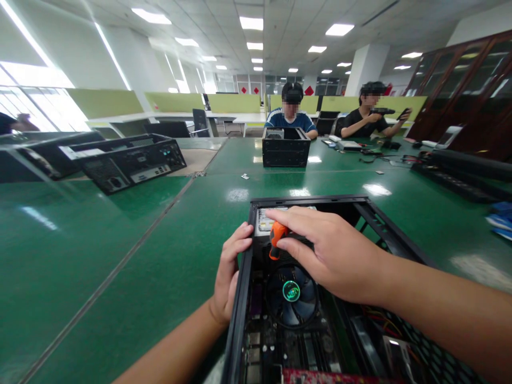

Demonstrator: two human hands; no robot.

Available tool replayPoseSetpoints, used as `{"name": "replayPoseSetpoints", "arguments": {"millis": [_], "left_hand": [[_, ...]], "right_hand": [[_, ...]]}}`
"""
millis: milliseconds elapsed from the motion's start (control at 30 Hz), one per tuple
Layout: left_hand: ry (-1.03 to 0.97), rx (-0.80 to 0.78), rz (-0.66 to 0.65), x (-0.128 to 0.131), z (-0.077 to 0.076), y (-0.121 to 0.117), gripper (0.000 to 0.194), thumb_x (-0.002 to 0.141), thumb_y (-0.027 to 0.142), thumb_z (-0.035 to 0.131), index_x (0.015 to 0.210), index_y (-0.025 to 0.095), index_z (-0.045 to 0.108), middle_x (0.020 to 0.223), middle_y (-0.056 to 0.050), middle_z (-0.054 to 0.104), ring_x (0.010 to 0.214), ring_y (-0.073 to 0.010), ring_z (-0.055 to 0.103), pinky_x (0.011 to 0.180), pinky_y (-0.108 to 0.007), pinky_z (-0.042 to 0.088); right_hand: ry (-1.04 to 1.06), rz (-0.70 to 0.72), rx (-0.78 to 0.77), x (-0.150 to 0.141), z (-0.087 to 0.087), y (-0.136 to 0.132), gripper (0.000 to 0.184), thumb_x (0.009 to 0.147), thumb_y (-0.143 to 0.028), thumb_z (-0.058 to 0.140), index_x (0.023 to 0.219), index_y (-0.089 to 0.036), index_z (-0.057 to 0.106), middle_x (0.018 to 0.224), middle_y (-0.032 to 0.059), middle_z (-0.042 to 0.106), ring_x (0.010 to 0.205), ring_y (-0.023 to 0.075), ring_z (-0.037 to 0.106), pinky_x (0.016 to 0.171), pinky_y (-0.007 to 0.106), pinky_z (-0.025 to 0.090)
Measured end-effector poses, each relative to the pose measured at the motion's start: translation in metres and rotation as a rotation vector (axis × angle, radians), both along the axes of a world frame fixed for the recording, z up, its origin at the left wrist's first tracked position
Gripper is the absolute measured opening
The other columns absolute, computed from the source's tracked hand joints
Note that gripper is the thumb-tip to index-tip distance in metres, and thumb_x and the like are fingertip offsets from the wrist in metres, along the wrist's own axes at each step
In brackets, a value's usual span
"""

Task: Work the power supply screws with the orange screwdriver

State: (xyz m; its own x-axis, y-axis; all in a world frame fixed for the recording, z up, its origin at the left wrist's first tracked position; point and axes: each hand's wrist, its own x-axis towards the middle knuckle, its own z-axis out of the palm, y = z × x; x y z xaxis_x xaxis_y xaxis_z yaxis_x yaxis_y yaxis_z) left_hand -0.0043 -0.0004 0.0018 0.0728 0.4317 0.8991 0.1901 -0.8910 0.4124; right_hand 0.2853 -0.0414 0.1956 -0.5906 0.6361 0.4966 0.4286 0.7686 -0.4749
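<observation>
One screwdriver (pixel 276 239) is pinched by the right hand (pixel 338 253) over the case (pixel 241 301), just beyond the fan (pixel 292 292); the case's side is steadied by the left hand (pixel 229 272), loosely bent — screw-turning seems to be in hand, and steady pressure, squarely aimed, is called for.

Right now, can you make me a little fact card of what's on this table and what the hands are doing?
Left hand: fingers against the near computer case's left side
Right hand: holding an orange-and-black tool over the case; its tip is hard to see
Inside the case: a dark fan with a shiny green middle; a red board
Table: green
Across the table: another black case, in front of a person in a blue top
Far left: more black cases
</observation>
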Motion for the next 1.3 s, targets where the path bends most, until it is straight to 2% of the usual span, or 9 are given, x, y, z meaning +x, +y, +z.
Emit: {"name": "replayPoseSetpoints", "arguments": {"millis": [100,233,400,633,767,1000,1067,1200,1300], "left_hand": [[-0.007,-0.015,-0.007,-0.0015,-0.0025,0.0000,0.046,0.128,0.048,0.077,0.172,0.036,0.079,0.178,-0.013,0.083,0.174,-0.0378,0.078,0.149,-0.062,0.064],[0.005,-0.002,-0.002,-0.0025,-0.0035,0.0007,0.045,0.129,0.047,0.075,0.172,0.034,0.079,0.179,-0.013,0.083,0.177,-0.0361,0.076,0.149,-0.058,0.064],[0.006,0.003,0.014,-0.0014,0.0007,0.0014,0.043,0.128,0.044,0.074,0.170,0.035,0.080,0.178,-0.010,0.085,0.176,-0.0326,0.077,0.149,-0.055,0.064],[-0.003,-0.026,0.010,-0.0023,-0.0004,-0.0002,0.044,0.127,0.043,0.076,0.170,0.036,0.080,0.178,-0.009,0.084,0.177,-0.0332,0.076,0.150,-0.058,0.064],[0.026,0.000,0.007,-0.0034,-0.0016,0.0000,0.047,0.128,0.042,0.072,0.175,0.036,0.077,0.182,-0.010,0.082,0.180,-0.0329,0.073,0.152,-0.056,0.062],[0.009,-0.002,0.004,-0.0029,-0.0022,0.0019,0.047,0.128,0.045,0.075,0.174,0.037,0.077,0.181,-0.010,0.082,0.179,-0.0353,0.075,0.151,-0.059,0.063],[0.014,0.008,0.003,-0.0021,-0.0015,0.0018,0.047,0.129,0.045,0.074,0.175,0.036,0.077,0.181,-0.011,0.082,0.179,-0.0352,0.075,0.151,-0.057,0.063],[0.017,0.027,0.009,-0.0005,0.0017,0.0008,0.046,0.131,0.045,0.071,0.175,0.034,0.077,0.182,-0.011,0.081,0.177,-0.0343,0.076,0.150,-0.055,0.064],[0.037,0.029,0.015,-0.0008,0.0017,0.0006,0.048,0.130,0.043,0.072,0.177,0.034,0.076,0.182,-0.011,0.081,0.177,-0.0338,0.076,0.151,-0.055,0.063]], "right_hand": [[0.009,-0.006,0.018,0.0007,0.0017,-0.0005,0.045,0.126,-0.019,0.063,0.163,-0.016,0.089,0.158,0.0189,0.095,0.145,0.0340,0.092,0.130,0.053,0.075],[0.029,-0.008,0.072,0.0009,0.0031,0.0005,0.048,0.126,-0.017,0.064,0.167,-0.007,0.086,0.156,0.0229,0.095,0.144,0.0340,0.093,0.130,0.049,0.074],[0.044,0.004,0.090,0.0008,0.0022,0.0030,0.048,0.125,-0.015,0.066,0.166,-0.001,0.086,0.150,0.0273,0.095,0.136,0.0379,0.094,0.123,0.053,0.077],[0.032,0.019,0.050,0.0019,-0.0006,0.0036,0.047,0.125,-0.015,0.066,0.166,-0.004,0.086,0.153,0.0266,0.095,0.140,0.0395,0.093,0.126,0.058,0.076],[0.049,0.027,0.068,0.0013,0.0004,0.0044,0.047,0.125,-0.015,0.066,0.166,-0.002,0.086,0.152,0.0275,0.095,0.140,0.0392,0.093,0.125,0.055,0.075],[0.084,0.000,0.057,-0.0022,-0.0014,0.0055,0.033,0.120,-0.019,0.083,0.149,-0.009,0.095,0.134,0.0205,0.097,0.119,0.0345,0.094,0.109,0.049,0.076],[0.086,0.001,0.073,-0.0006,-0.0037,0.0067,0.037,0.121,-0.018,0.078,0.154,-0.009,0.093,0.138,0.0210,0.097,0.124,0.0354,0.093,0.112,0.051,0.076],[0.074,0.054,0.106,0.0031,-0.0066,0.0082,0.047,0.125,-0.013,0.063,0.165,-0.010,0.086,0.157,0.0222,0.094,0.144,0.0342,0.090,0.128,0.052,0.072],[0.057,0.074,0.116,0.0026,-0.0049,0.0063,0.043,0.124,-0.012,0.063,0.161,-0.010,0.086,0.157,0.0223,0.094,0.143,0.0333,0.090,0.129,0.051,0.070]]}}
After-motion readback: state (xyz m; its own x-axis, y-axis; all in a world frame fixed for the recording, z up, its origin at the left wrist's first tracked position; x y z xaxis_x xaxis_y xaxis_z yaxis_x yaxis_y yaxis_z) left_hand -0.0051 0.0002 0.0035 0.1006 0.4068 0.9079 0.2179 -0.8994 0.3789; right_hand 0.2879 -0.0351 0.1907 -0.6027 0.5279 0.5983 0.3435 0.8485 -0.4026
